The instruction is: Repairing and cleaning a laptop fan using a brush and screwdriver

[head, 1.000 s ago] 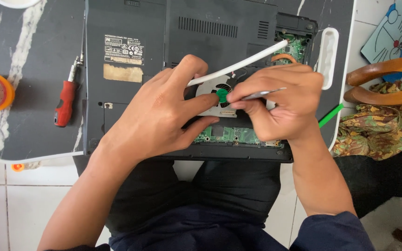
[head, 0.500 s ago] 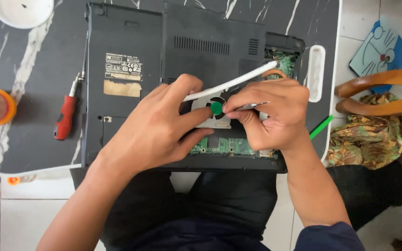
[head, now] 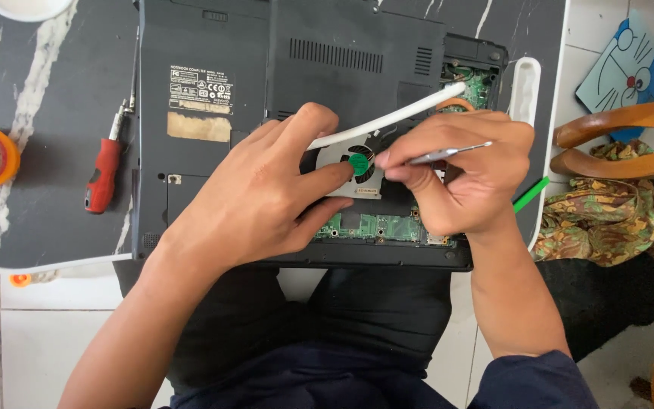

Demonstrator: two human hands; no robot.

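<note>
The left hand (head: 266, 197) presses a fingertip beside the fan's green hub sticker (head: 358, 163), while the right hand (head: 463, 174) grips a thin metal tool (head: 448, 154). A slip of that tool could gouge the fan (head: 350, 170) or the exposed circuit board (head: 380, 226) just below.

Left hand (head: 255, 201) presses the laptop (head: 213, 45) fan's green sticker (head: 358, 163); right hand (head: 467, 174) holds a metal tool (head: 448, 154)

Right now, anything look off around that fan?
Yes: the laptop lies face-down, its near edge overhanging the table. A label patch is torn off. Both hands, left and right, work the exposed fan.
</note>
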